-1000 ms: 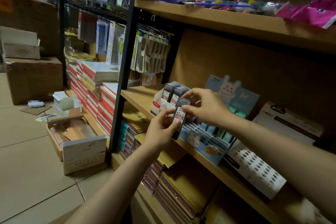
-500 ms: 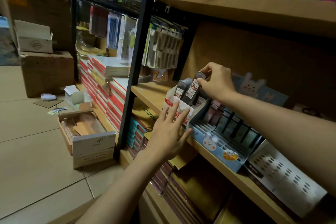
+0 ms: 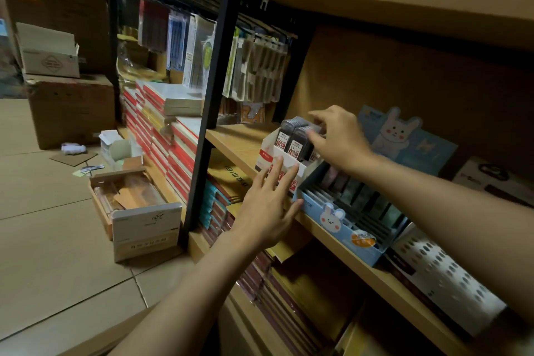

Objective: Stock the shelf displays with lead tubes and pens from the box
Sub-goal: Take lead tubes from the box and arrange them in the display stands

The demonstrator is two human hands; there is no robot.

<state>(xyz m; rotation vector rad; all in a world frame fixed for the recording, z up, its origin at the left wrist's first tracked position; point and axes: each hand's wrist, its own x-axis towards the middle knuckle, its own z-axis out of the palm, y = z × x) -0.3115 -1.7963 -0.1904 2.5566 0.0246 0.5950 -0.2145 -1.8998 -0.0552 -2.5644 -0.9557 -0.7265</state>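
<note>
The right hand [image 3: 341, 139] is seen reaching in from 3 o'clock, thumb and fingertips curled onto the tops of the dark grey plastic lead tubes w/ white-and-red labels [image 3: 294, 139]; the tubes are pinched at their upper ends, though the fingertips are blurred. The tubes are stood upright, packed side by side, in a small white-and-red cardboard display box [image 3: 277, 160] on the wooden shelf board [image 3: 231, 139].

The left hand [image 3: 267, 205] is held at approx. 7 o'clock from the right hand, fingers straight and spread, nothing gripped; its fingertips are laid against the front face of the white-and-red box.

Just beside that box, at 4 o'clock, a light blue cardboard display tray w/ a white rabbit on its front [image 3: 332, 215] is set on the same shelf; dark and greenish items are racked in its slots, too blurred to be identified. Behind it a blue backing card w/ a large rabbit figure [image 3: 404, 136] is stood upright. Further at 4 o'clock a white box w/ rows of dark oval marks [image 3: 445, 274] is found.

Well apart, at 9 o'clock on the tiled floor [image 3: 52, 234], an open cardboard box w/ a white front panel [image 3: 138, 211] is placed beside stacks of red-and-white books [image 3: 173, 150].
</note>
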